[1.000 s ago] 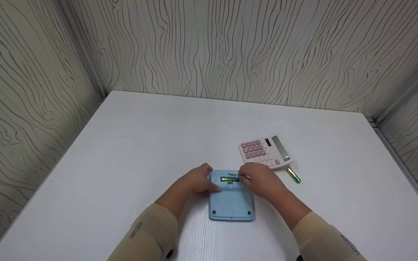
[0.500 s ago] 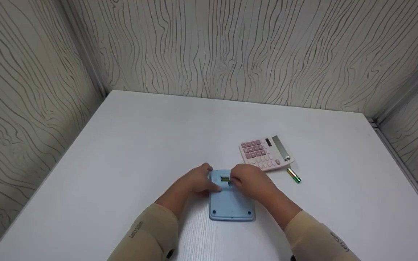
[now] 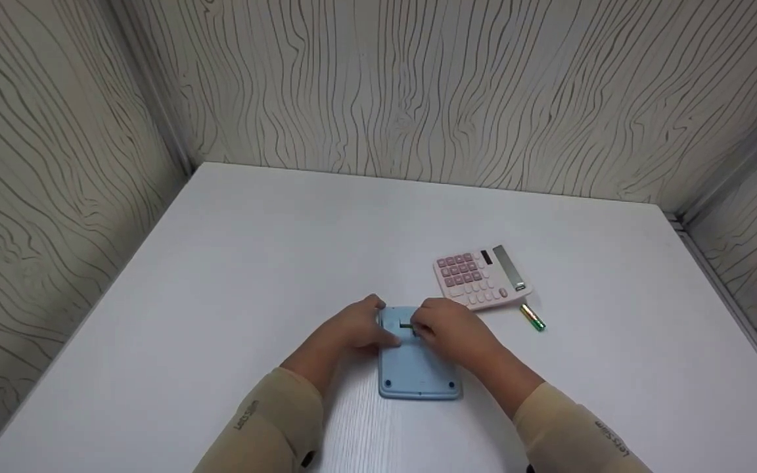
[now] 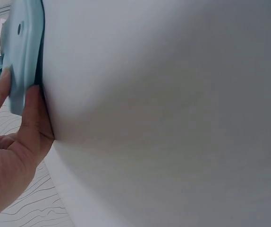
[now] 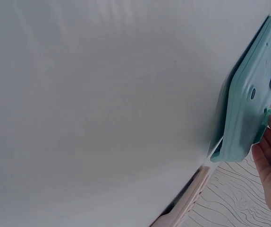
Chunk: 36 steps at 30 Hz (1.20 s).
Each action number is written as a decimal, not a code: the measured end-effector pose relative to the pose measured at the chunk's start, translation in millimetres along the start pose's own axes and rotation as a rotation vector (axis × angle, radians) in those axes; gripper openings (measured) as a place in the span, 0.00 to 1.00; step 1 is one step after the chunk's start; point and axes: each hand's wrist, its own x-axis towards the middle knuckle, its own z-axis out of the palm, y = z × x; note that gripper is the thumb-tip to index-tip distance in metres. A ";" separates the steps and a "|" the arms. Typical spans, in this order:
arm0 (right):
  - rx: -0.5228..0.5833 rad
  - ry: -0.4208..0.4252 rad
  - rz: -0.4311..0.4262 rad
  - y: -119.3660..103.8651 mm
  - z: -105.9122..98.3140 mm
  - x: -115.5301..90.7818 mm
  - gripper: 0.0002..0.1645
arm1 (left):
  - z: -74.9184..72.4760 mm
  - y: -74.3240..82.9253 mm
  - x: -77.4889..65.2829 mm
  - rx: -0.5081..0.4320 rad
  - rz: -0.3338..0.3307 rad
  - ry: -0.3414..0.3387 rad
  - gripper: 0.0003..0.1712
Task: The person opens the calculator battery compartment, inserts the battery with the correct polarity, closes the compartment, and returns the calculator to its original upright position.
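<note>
A light blue calculator [image 3: 419, 368] lies back side up on the table. My left hand [image 3: 355, 325] grips its left edge; in the left wrist view the thumb presses on the back and the fingers [image 4: 31, 111] reach under the rim. Over the battery slot, my right hand [image 3: 447, 328] pinches a small blue battery cover [image 5: 264, 124] between thumb and fingers. In the head view the fingers hide most of the cover, and only a thin strip of the slot [image 3: 405, 325] shows beside them.
A pink calculator [image 3: 483, 279] lies keys up just beyond my right hand. To its right, near its corner, is a loose green and gold battery [image 3: 533, 317]. Patterned panels [image 3: 405, 92] stand behind the white table [image 3: 286, 243] and at both sides.
My right hand has moved left across the battery slot, and the battery in it has gone from mostly showing to nearly covered. My left hand and the blue calculator have stayed put.
</note>
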 end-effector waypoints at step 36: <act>-0.023 -0.039 -0.043 1.4 5.0 -1.2 0.09 | 0.7 -2.1 2.0 0.012 0.015 0.005 0.44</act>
